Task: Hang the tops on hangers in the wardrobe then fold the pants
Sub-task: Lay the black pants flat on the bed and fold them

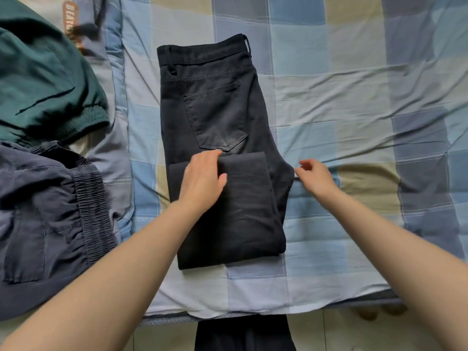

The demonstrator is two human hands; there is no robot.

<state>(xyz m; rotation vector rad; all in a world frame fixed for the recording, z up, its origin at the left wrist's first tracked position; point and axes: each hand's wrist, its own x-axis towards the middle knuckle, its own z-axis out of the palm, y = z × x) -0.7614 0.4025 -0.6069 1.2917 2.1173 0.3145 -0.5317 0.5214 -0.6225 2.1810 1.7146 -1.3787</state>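
Black pants (217, 117) lay flat on the checked bedsheet (354, 97), waistband at the far end, back pocket up, leg section already doubled back over the thighs — so you were in the folding part of the task, mid-fold on this pair. Hem edge of the folded leg sat just below the pocket.

Your left hand (202, 178) rested flat on that folded layer near its top left corner, fingers straight & pressing, not gripping. Your right hand (314, 174) was just off the pants' right edge, by the crotch bulge; fingers loosely curled, holding nothing that I could see — looked about to pinch the seam, but contact unclear.

Next move, by my read: tuck or smooth that right-side bulge, then bring the near fold up toward the waistband w/ both hands, keeping edges square.

Beyond: navy pants (50, 198) & a green garment (45, 77) heaped at left, not yet folded.
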